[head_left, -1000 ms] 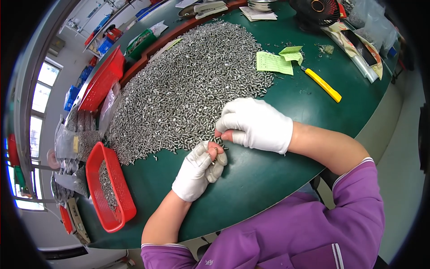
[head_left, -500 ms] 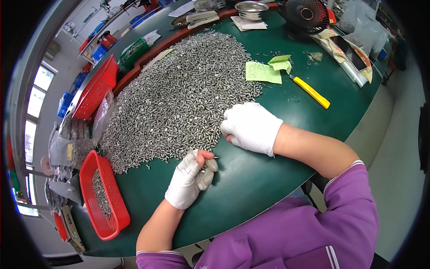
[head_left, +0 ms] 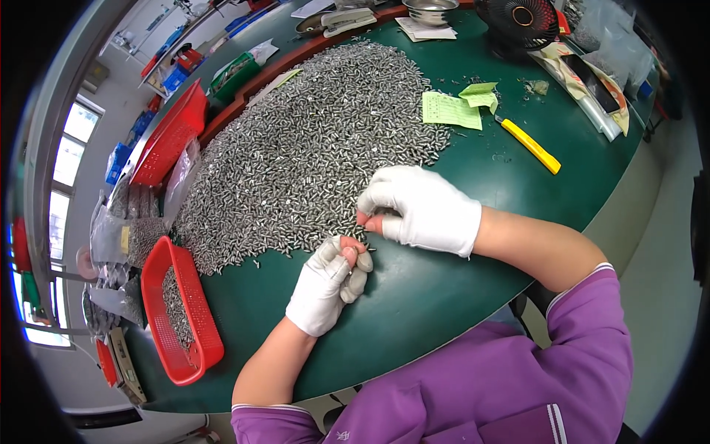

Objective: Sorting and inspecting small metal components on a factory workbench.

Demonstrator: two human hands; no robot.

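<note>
A broad heap of small silvery metal screws (head_left: 310,148) covers the middle of the green table (head_left: 414,296). My left hand (head_left: 325,285), in a white glove with bare thumb and fingertip, is at the heap's near edge. Its fingers are curled and pinch a tiny metal screw, mostly hidden. Just to the right and slightly farther away, my right hand (head_left: 425,211) wears a similar glove. Thumb and forefinger are drawn together over the border of the heap; whatever is between them is too small to make out.
To the left are a red basket (head_left: 200,318) partly filled with screws, another red basket (head_left: 171,137) and filled plastic bags (head_left: 148,237). A yellow cutter knife (head_left: 529,146), green paper slip (head_left: 451,111), black fan (head_left: 518,21), phone (head_left: 592,83) and metal bowl (head_left: 429,11) lie beyond my right hand.
My right thumb and forefinger now reach to the heap's edge, showing more clearly. The left hand has tipped upward, closer to the right. The whole view has shifted slightly.
</note>
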